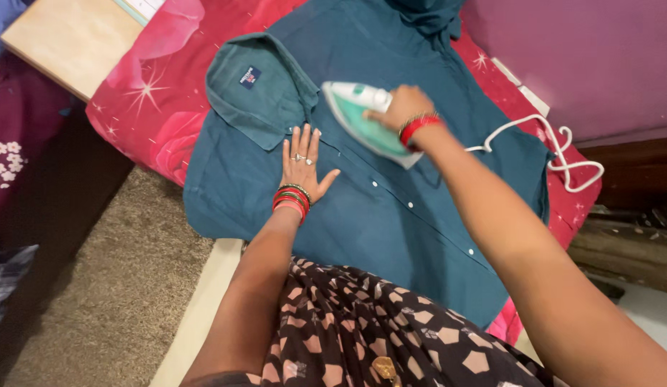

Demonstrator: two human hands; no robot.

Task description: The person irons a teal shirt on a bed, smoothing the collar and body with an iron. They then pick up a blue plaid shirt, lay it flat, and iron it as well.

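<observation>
1. Head view, work surface. We have a teal shirt spread flat, buttons up, on a red floral cover that pads the bed. The collar lies open at the upper left.

2. Head view, left hand. Our left hand rests palm down on the shirt just below the collar, fingers spread wide and holding nothing. We judge that this hand serves best by keeping the cloth taut near the button placket.

3. Head view, right hand. Our right hand has its fingers closed around the handle of a white and green iron. The iron sits on the shirt just right of the collar, its tip pointing toward the collar.

4. Head view, technique. We judge that good work here calls for slow strokes away from the flat hand, with the left fingers kept clear of the soleplate edge, which lies near them.

5. Head view, cord. A white cord loops over the right edge of the bed; we keep it off the pressed cloth.

6. Head view, containers. We see no container of any kind here. Whether the iron holds water we cannot tell.
</observation>
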